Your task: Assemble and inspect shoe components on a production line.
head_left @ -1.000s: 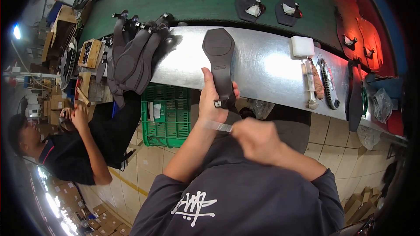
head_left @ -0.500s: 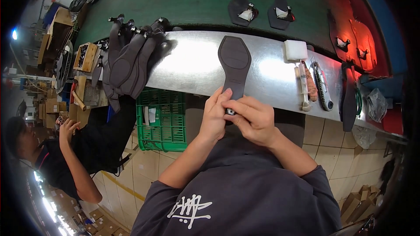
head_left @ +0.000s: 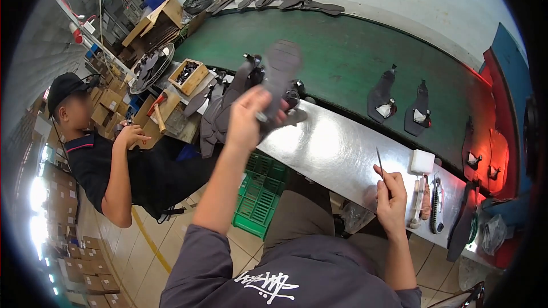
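Note:
My left hand [head_left: 249, 115] is closed on a dark grey sandal sole [head_left: 282, 61], raised and slightly blurred. It hangs over the right side of a heap of similar soles [head_left: 220, 117], several with small shiny fittings at their ends. Whether the held sole touches the heap I cannot tell. My right hand [head_left: 392, 198] is closed round a thin dark pointed tool [head_left: 379, 158], its tip upward, above the front edge of the metal table [head_left: 325, 142]. The tool's lower part is hidden in my fingers.
Beyond lies a green conveyor belt [head_left: 342, 51] with sandal pieces [head_left: 381, 97] on it. At right are a white block [head_left: 422, 161] and a utility knife [head_left: 437, 205]. A green crate [head_left: 257, 197] stands below. A co-worker [head_left: 131, 159] is at left, near a hammer [head_left: 158, 115].
My hands have parted. The left carried the sole left and up to the heap; the right moved right, and the thin tool now shows in it. The view has turned left.

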Action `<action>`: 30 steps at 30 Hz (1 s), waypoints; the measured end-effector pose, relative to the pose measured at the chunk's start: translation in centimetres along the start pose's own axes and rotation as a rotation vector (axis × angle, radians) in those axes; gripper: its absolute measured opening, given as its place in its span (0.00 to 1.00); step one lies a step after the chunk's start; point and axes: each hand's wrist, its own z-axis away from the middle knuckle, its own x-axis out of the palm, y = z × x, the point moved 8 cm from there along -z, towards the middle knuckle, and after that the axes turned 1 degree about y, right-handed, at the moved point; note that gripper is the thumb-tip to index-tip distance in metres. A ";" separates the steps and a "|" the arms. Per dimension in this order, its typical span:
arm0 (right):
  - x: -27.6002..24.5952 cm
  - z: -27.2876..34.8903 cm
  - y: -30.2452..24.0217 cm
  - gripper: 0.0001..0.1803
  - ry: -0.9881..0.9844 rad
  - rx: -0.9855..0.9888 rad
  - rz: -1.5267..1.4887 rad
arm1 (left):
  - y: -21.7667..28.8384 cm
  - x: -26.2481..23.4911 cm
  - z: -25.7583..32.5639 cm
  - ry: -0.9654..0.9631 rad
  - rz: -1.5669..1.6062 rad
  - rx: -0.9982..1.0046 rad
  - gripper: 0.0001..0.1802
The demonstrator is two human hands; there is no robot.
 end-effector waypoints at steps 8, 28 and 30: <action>-0.6 -1.3 4.0 0.16 0.070 0.081 -0.049 | 5.3 -9.7 -3.8 0.178 -0.005 0.271 0.14; -1.8 -1.1 5.1 0.20 0.148 0.013 0.051 | -9.4 -2.8 -2.4 0.024 -0.958 0.073 0.17; -2.2 -1.0 5.0 0.22 0.127 0.085 0.069 | -5.6 0.3 -1.6 0.102 -1.148 0.345 0.14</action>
